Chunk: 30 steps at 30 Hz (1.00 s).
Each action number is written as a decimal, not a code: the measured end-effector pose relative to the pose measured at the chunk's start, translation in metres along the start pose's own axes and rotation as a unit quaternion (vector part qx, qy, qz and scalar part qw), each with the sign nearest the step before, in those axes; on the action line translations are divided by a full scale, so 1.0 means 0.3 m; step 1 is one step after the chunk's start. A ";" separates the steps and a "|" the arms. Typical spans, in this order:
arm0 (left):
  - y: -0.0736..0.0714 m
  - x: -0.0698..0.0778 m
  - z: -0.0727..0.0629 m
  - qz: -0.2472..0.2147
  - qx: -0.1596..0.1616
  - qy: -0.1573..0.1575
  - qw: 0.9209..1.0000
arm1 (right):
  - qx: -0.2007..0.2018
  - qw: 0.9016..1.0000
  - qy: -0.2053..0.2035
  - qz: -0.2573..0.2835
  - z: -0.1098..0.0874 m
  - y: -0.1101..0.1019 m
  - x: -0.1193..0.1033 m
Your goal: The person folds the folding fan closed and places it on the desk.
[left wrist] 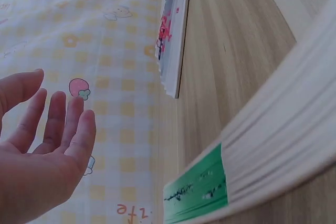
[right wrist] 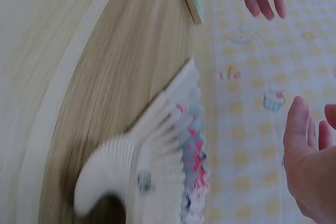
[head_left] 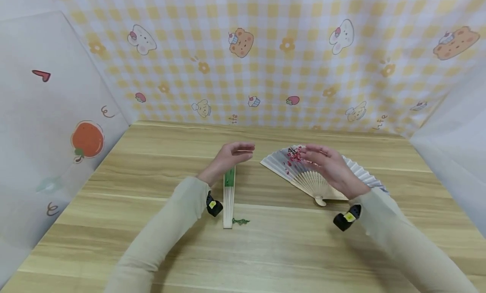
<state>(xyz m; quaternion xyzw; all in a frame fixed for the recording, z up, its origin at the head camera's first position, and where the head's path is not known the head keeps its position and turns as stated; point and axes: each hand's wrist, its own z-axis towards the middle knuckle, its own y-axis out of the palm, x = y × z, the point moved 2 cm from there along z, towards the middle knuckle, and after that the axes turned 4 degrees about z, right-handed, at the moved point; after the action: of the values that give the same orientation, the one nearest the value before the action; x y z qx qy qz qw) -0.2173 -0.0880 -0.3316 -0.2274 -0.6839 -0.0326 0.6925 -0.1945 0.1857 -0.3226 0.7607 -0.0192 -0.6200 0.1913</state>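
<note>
Nearest the camera, at the lower left and lower right of the head frame, are the left sleeve point(head_left: 163, 225) and right sleeve point(head_left: 410, 242), both pale, each with a black wrist camera at the cuff (left wrist camera point(head_left: 214, 205); right wrist camera point(head_left: 346, 218)).

Left of centre, the left hand point(head_left: 229, 156) is held in the air, fingers lightly bent, thumb apart, holding nothing. In the head view it overlaps the far end of a folded fan point(head_left: 228, 200) with green leaf and pale ribs; the left wrist view shows the two apart. This fan lies lengthwise on the surface point(head_left: 265, 255), with a green tassel point(head_left: 241, 221) beside its near end. Risk noted: the cuff or left wrist camera could knock the fan askew if the forearm dropped, and the loose tassel could snag if brushed.

Right of centre, a spread fan point(head_left: 309, 179), pale with a red blossom print, lies on the surface, pivot end towards the camera. Its far right portion is partly hidden by the hand and sleeve. The right hand point(head_left: 332, 166) hangs above it, fingers relaxed and slightly curved, grasping nothing; the right wrist view shows it clear of the fan. Risk noted: downward pressure could crease the pleats, and uneven closing could bend the thin ribs or misfold the leaf. A dragging right cuff could shift the fan.

Containers: none visible in any view, hence no contents to record.
</note>
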 end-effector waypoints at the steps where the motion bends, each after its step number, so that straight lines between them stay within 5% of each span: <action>1: 0.006 0.000 0.004 -0.008 -0.002 0.003 1.000 | 0.000 1.000 -0.002 0.007 -0.015 -0.019 -0.005; 12: 0.081 -0.018 0.072 -0.057 -0.006 0.003 0.998 | 0.001 0.998 -0.034 0.047 -0.138 -0.207 -0.040; 19: 0.122 -0.049 0.117 -0.037 0.001 -0.041 0.998 | 0.026 0.999 -0.040 0.003 -0.180 -0.331 -0.024; 30: 0.144 -0.088 0.153 -0.039 0.017 -0.099 0.994 | 0.002 0.997 -0.028 0.077 -0.239 -0.482 -0.004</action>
<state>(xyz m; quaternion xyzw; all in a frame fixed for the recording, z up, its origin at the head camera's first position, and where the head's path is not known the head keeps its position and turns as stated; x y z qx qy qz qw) -0.2463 -0.0400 -0.3706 -0.1909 -0.7582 -0.0250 0.6230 -0.1568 0.3391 -0.3556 0.7396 -0.0846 -0.6245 0.2365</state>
